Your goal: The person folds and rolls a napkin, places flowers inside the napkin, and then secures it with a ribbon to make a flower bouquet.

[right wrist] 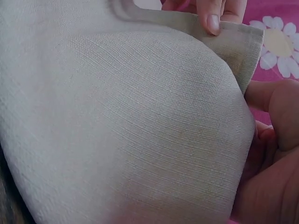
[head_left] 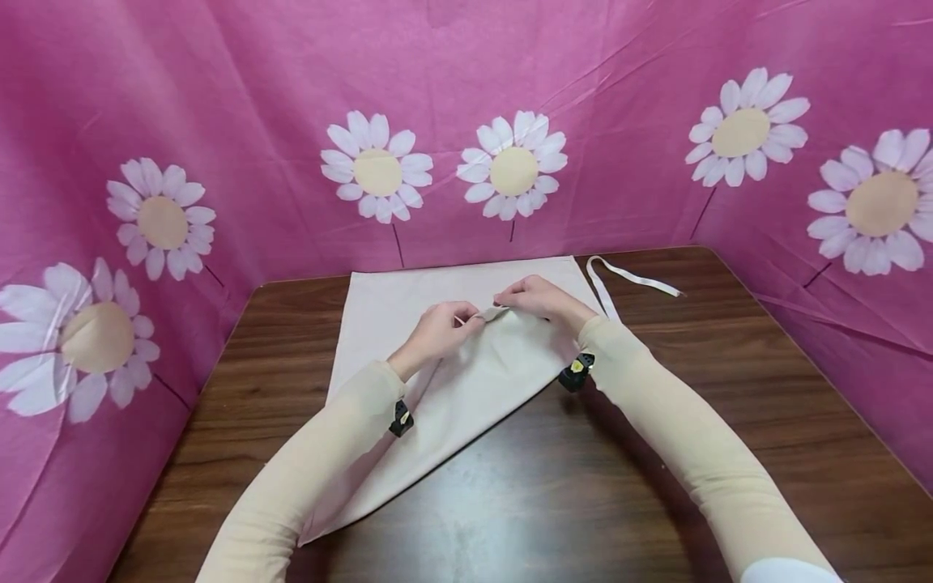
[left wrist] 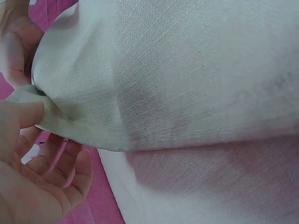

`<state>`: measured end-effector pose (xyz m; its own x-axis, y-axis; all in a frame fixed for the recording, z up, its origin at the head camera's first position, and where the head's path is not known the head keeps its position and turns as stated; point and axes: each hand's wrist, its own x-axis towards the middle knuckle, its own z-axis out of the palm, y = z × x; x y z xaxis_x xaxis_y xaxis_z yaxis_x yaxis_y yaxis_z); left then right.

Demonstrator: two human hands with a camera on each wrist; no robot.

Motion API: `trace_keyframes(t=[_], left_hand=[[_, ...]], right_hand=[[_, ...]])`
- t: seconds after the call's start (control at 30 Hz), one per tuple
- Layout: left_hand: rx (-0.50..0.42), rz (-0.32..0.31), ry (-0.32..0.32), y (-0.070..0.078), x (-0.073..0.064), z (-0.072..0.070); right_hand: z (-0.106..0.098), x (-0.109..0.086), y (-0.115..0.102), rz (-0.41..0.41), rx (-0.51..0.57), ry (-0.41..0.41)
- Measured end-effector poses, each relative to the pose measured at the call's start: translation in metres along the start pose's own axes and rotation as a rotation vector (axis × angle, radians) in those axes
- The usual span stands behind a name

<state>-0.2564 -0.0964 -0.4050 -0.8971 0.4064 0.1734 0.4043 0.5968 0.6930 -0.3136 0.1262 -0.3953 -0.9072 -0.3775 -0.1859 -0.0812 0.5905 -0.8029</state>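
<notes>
A cream cloth (head_left: 459, 413) with a woven texture lies over the table, its near part lifted and folded toward the far side. My left hand (head_left: 440, 328) pinches its raised edge, thumb on top and fingers underneath, as the left wrist view shows. Close beside it, my right hand (head_left: 535, 295) pinches the same edge a little farther right. A small hemmed corner (right wrist: 236, 44) sticks up between the hands in the right wrist view. From under the right forearm a white strap (head_left: 634, 277) runs out and loops across the table.
The brown wooden table (head_left: 736, 364) extends to both sides and in front of the cloth. A pink curtain (head_left: 445, 65) with white daisies closes off the back and both sides. Each wrist carries a small black camera (head_left: 577, 372).
</notes>
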Motion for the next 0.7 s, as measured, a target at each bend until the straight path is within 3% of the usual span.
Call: trace_keyframes(t=[0.23,0.47,0.7], left_hand=[[0.029,-0.006,0.017,-0.001,0.002,-0.008],[0.025,-0.052,0.044,0.0,0.003,-0.023],[0.006,-0.084,0.056,0.0,0.006,-0.039]], right_hand=[[-0.006,-0.005,-0.001,-0.067,-0.069,-0.027],[-0.026,-0.015,0.005,-0.092,-0.184,-0.065],[-0.048,-0.021,0.004,-0.188,-0.171,-0.132]])
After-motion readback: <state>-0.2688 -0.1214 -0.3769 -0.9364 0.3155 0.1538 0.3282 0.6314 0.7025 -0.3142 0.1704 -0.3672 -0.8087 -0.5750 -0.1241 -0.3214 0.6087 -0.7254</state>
